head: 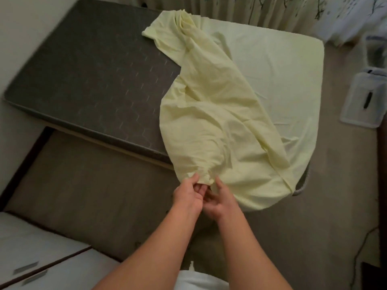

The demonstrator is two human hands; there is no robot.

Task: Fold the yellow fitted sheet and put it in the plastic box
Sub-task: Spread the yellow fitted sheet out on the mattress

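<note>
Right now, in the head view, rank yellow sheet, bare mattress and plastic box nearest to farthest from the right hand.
1. yellow sheet, gripped by the right hand.
2. bare mattress, ahead to the left.
3. plastic box, far right.

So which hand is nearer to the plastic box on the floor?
Right. The right hand grips the yellow sheet on the side facing the plastic box, which stands far to the right; the left hand grips beside it, farther from the box.

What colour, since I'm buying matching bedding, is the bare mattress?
The mattress is dark grey-brown with faint honeycomb-like quilting; head view.
</note>
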